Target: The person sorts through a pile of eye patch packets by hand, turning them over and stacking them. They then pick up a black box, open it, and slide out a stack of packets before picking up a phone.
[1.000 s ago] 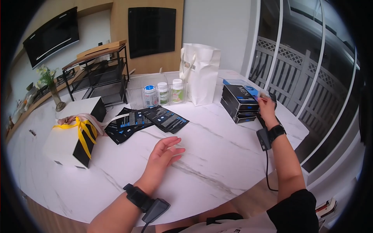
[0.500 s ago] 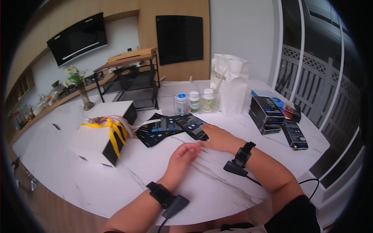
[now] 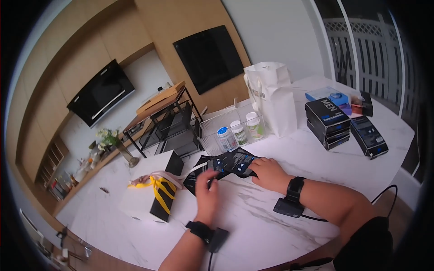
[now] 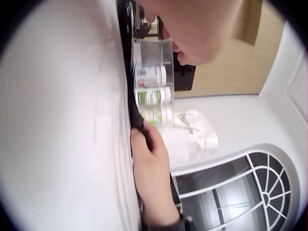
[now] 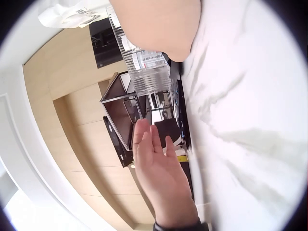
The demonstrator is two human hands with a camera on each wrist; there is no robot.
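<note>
Several black packets [image 3: 241,161] with blue and white print lie overlapping on the marble table. My right hand [image 3: 272,177] is at their right end; in the left wrist view this hand [image 4: 153,180] pinches a black packet edge between thumb and fingers. Above the packets' left part, my left hand [image 3: 208,198] is held with fingers apart, slightly blurred. From the right wrist view, the left hand [image 5: 163,178] looks raised with nothing in it.
Left of the packets stands a white box [image 3: 147,201] with a yellow ribbon [image 3: 159,187]. Behind are a clear organizer [image 3: 212,131] with bottles [image 3: 238,132], a white bag [image 3: 273,101] and a black rack [image 3: 181,131]. Stacked black boxes [image 3: 327,119] stand at right.
My right hand has left the boxes at right and come over to the packets, where it now pinches. The left hand has moved up to the packets, fingers spreading. The head view has tilted.
</note>
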